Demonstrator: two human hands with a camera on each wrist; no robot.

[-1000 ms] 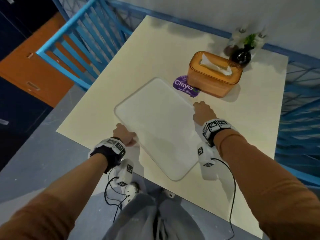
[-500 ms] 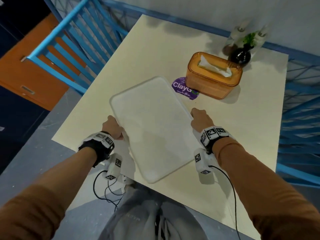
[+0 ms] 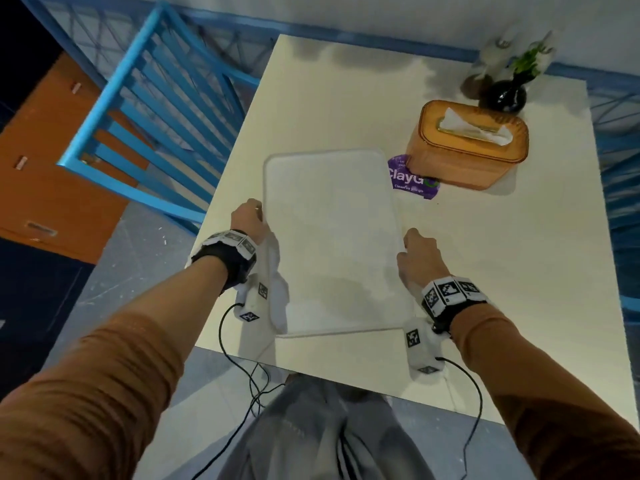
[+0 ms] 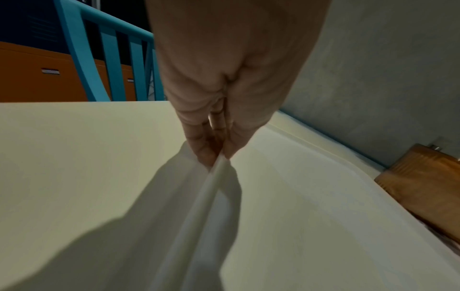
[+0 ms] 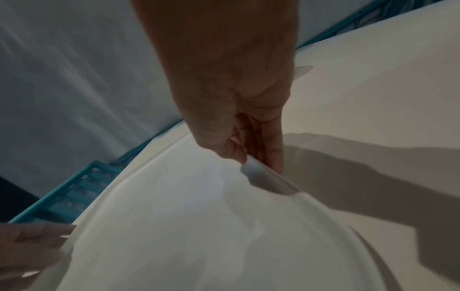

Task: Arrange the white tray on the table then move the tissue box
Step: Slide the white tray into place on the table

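A white rectangular tray [image 3: 332, 237] lies on the cream table [image 3: 502, 271], its long sides running away from me. My left hand [image 3: 254, 220] pinches the tray's left rim [image 4: 211, 177] between thumb and fingers. On the opposite side my right hand [image 3: 412, 247] pinches the right rim [image 5: 263, 169]. The orange tissue box [image 3: 467, 147], with a white tissue sticking out of its top, stands past the tray's far right corner; its edge shows in the left wrist view [image 4: 428, 187].
A purple sticker [image 3: 410, 180] sits on the table between tray and tissue box. A black vase with a green plant [image 3: 507, 93] stands behind the box near the wall. A blue railing [image 3: 149, 109] runs along the table's left side.
Both hands have turned the tray clockwise, from a diagonal lie to square with the table. The tissue box has stayed where it was.
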